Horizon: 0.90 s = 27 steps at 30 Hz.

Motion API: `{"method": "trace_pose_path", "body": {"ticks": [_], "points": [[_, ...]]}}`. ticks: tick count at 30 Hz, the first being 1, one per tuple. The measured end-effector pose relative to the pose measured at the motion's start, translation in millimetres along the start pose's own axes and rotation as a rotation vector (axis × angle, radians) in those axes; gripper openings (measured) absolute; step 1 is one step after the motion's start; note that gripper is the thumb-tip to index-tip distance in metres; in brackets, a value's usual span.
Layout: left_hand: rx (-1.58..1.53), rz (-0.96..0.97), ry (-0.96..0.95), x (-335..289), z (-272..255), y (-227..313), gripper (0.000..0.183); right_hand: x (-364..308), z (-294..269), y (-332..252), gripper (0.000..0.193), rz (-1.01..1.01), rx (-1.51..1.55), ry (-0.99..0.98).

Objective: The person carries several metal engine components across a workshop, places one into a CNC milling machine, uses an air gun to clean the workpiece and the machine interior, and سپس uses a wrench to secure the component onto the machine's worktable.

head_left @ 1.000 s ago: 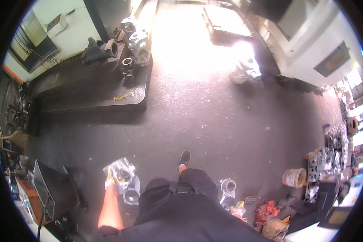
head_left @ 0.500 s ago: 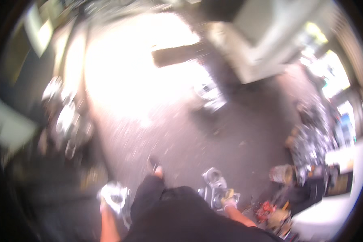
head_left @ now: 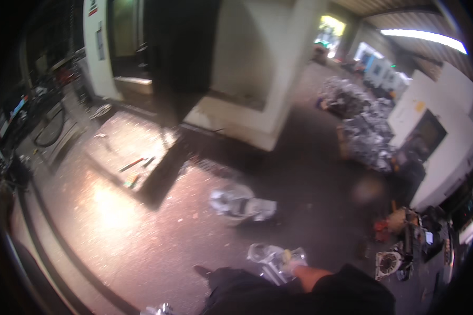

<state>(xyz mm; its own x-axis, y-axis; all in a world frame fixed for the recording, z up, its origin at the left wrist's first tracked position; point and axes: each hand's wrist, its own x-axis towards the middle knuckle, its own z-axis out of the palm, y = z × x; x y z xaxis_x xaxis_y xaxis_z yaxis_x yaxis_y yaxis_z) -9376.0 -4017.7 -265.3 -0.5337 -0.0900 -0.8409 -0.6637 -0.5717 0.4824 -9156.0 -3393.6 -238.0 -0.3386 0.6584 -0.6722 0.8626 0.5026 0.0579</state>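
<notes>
My right hand (head_left: 295,262), in a pale glove, is closed on a silver metal casting (head_left: 270,258) with a round opening at one end. The casting hangs low in front of my dark clothing, above the floor. At the bottom edge, left of my legs, shows a small part of another silver metal casting (head_left: 160,310); my left hand is out of the picture there. Ahead of my right hand, several silver castings (head_left: 236,203) lie together low on the floor, slightly blurred.
A large white machine (head_left: 247,113) with a dark opening stands ahead. To the right, shiny metal parts (head_left: 362,118) are heaped beside a white machine (head_left: 420,100). A round-holed casting (head_left: 388,262) lies at the lower right. Dark rails or hoses (head_left: 63,247) run along the left floor.
My view has swung round, bringing the white machine and the castings on the floor into clearer sight. My left hand has left the picture. My right hand still grips its casting.
</notes>
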Motion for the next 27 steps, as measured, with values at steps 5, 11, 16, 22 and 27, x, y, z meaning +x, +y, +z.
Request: {"method": "trace_pose_path", "body": {"ticks": [5, 11, 16, 22, 27], "points": [[-0.055, -0.024, 0.046, 69, -67, 139, 0.068, -8, 19, -115, 0.057, -0.029, 0.105, 0.155], [-0.124, -0.042, 0.082, 127, -89, 326, 0.069, -45, 2, -291, 0.063, -0.183, 0.282, 0.191], [-0.159, -0.106, 0.063, 203, -24, 455, 0.07, -3, -14, -364, 0.073, -0.257, 0.326, 0.302], [-0.098, -0.062, -0.007, 317, 71, 657, 0.071, -21, -48, -579, 0.061, -0.035, 0.425, 0.249], [-0.128, -0.026, -0.074, 381, 137, 772, 0.079, 62, -11, -650, 0.062, -0.036, 0.546, 0.21]]}}
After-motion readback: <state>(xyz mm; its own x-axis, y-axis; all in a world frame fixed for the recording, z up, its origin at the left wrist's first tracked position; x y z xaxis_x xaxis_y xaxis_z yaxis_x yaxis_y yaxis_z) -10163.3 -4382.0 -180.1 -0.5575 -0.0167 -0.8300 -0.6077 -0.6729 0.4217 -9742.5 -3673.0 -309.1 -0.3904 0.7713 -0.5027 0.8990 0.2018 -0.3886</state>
